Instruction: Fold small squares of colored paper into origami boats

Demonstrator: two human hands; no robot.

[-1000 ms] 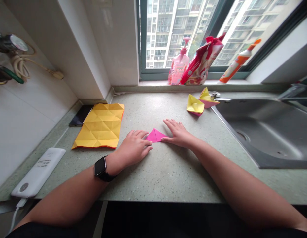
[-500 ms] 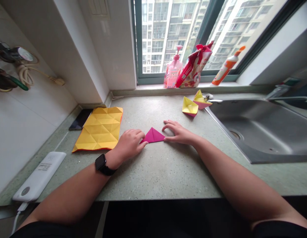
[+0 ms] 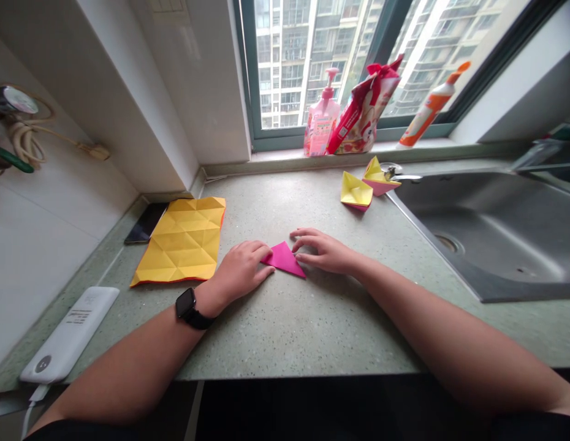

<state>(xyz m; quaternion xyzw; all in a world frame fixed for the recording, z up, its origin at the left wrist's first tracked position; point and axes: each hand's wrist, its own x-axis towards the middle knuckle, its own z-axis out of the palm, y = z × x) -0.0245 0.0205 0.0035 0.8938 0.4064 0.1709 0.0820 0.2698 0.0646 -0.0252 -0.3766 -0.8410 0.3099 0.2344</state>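
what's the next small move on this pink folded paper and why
Probably slide the right hand along the edge of the pink paper triangle to sharpen the crease: the left hand pins its left corner, and it lies flat on the countertop.

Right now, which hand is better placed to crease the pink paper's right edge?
Probably the right hand: its fingers touch that edge of the pink paper; the left hand pins the opposite corner.

item: pink paper [image 3: 285, 259]
look: magenta, folded into a small triangle
pose: flat, skewed
place: counter [image 3: 285, 324], between left hand [image 3: 241, 269] and right hand [image 3: 324, 251]; fingertips of both on its edges
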